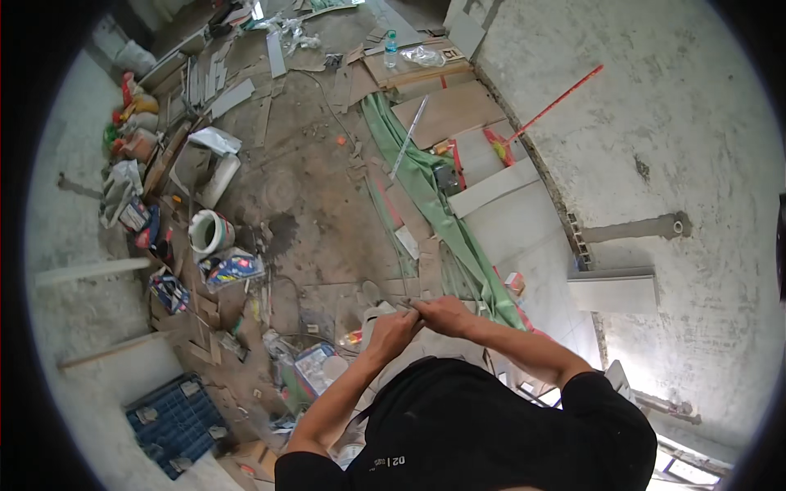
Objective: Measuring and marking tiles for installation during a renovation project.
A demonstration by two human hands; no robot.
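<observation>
My left hand [396, 332] and my right hand [444, 317] meet in front of my waist, their fingertips close together. Both have curled, closed fingers, and a small dark thing seems to be between them, too small to name. Just beyond the hands, a cardboard strip [430, 268] lies on the dirty floor. To their right runs a crumpled green sheet [458, 233] along the edge of pale floor tiles [512, 221]. A small white and red box [514, 283] sits on those tiles.
At left stand a white bucket [211, 232], a blue plastic bag [232, 268] and a dark blue crate [178, 425]. Tile offcuts [232, 98] litter the far left. A clear bottle [390, 49] stands on boards ahead. A red stick [561, 100] leans on the right wall.
</observation>
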